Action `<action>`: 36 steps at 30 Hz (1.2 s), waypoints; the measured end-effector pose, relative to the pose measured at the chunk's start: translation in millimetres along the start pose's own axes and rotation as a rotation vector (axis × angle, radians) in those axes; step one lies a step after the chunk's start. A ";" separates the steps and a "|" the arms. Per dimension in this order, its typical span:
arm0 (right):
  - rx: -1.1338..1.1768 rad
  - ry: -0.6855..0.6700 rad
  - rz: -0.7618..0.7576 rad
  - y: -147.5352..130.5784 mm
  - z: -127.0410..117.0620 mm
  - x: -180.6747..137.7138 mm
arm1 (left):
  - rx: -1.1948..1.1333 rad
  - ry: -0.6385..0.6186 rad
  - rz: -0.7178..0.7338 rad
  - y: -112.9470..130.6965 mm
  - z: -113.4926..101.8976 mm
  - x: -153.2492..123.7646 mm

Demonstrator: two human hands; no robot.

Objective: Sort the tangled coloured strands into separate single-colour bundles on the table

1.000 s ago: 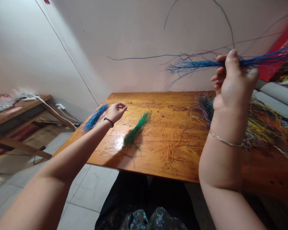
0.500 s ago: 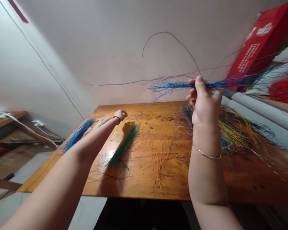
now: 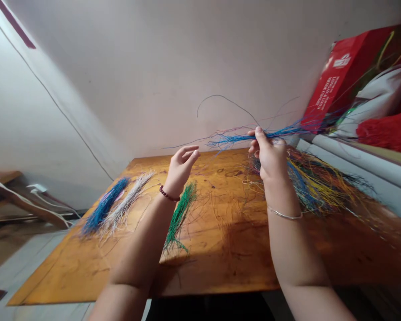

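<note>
My right hand (image 3: 269, 149) pinches a bundle of blue wires (image 3: 232, 138) between thumb and fingers, raised above the table's far side. Loose blue, purple and dark strands stick out from both ends, one of them curling up against the wall. To the left of the bundle's frayed tip, my left hand (image 3: 183, 166) is lifted with its fingers partly bent and a gap between thumb and forefinger; no strand shows in it. Below it lies a green wire bundle (image 3: 180, 216). Farther left are a white bundle (image 3: 127, 203) and a dark blue bundle (image 3: 107, 207).
Thin orange wires (image 3: 229, 218) are spread over the middle of the wooden table (image 3: 63, 267). A mixed heap of yellow, blue and black wires (image 3: 317, 183) lies at the right. Behind it stand a red box (image 3: 334, 80), white rolls (image 3: 361, 154) and red material (image 3: 387, 131).
My left hand has moved right, from near the white wires towards the blue bundle's tip, and its fingers have parted. My right hand still holds the bundle, now lower in view.
</note>
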State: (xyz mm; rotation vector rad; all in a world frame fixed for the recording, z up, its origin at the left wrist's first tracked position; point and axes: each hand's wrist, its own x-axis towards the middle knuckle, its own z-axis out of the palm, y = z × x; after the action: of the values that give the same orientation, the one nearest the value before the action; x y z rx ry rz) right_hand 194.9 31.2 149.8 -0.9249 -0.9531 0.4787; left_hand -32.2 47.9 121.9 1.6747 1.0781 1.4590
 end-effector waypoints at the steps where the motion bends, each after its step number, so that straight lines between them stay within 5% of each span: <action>1: -0.008 -0.009 0.008 2.4 1.4 -0.2 | -0.020 0.015 0.026 10.7 -4.2 -7.3; 5: -0.032 -0.053 0.037 10.3 7.6 -3.1 | -0.059 -0.004 0.086 32.2 -21.1 -20.6; 13: -0.062 -0.112 0.022 19.0 21.8 -14.5 | -0.055 0.111 0.136 27.2 -40.3 -18.8; 31: -0.061 -0.227 0.008 13.0 27.9 -24.3 | 0.119 0.255 0.435 16.2 -37.2 -15.2; 36: -0.051 -0.217 -0.020 14.5 26.1 -21.7 | 0.015 0.479 0.492 33.2 -43.4 -25.0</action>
State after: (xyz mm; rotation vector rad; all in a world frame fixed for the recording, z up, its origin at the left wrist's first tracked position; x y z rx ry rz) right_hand 161.9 35.5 133.9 -0.9211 -1.1748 0.5469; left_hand -70.6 9.2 147.1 1.7215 0.9460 2.2571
